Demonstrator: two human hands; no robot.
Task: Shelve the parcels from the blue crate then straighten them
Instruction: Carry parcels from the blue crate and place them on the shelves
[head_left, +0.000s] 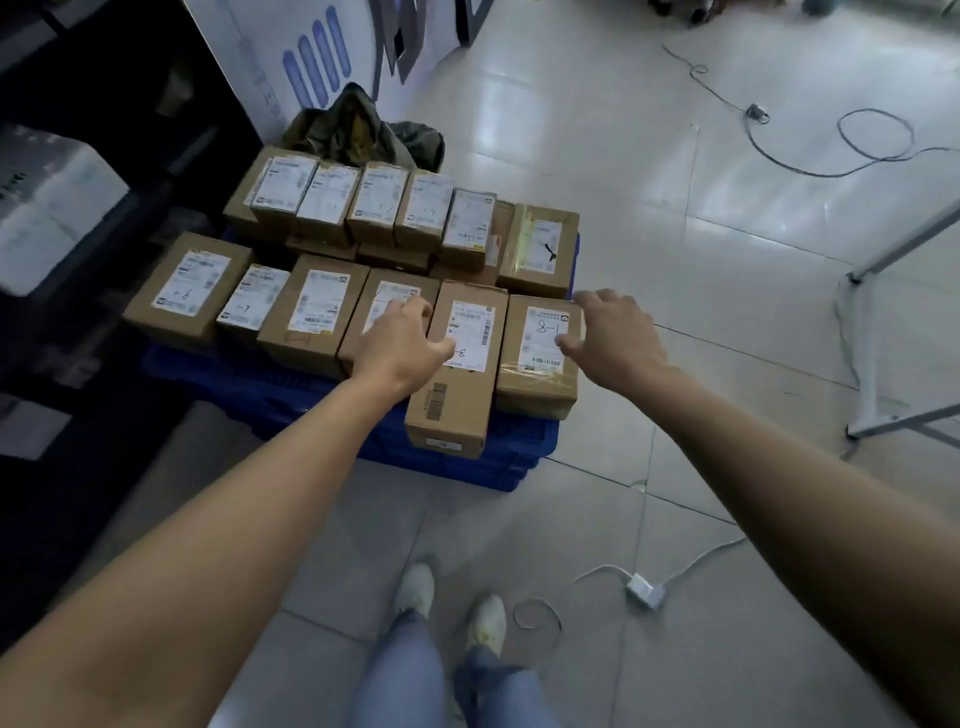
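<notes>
A blue crate (291, 395) on the floor is piled with several brown cardboard parcels bearing white labels, in two rows. My left hand (400, 343) hovers over the near row, its fingers loosely spread above the parcel (387, 301) left of a tall parcel (460, 384) that sticks out over the crate's front edge. My right hand (613, 338) reaches with spread fingers at the right side of the parcel marked "8-1" (537, 358). Neither hand plainly grips a parcel.
Dark shelving (78, 156) with a white box (47, 208) stands at the left. A camouflage bag (358, 130) lies behind the crate. Cables (878, 150) and a white charger (644, 590) lie on the tiled floor; a metal frame (872, 364) stands at the right. My feet (452, 608) are below.
</notes>
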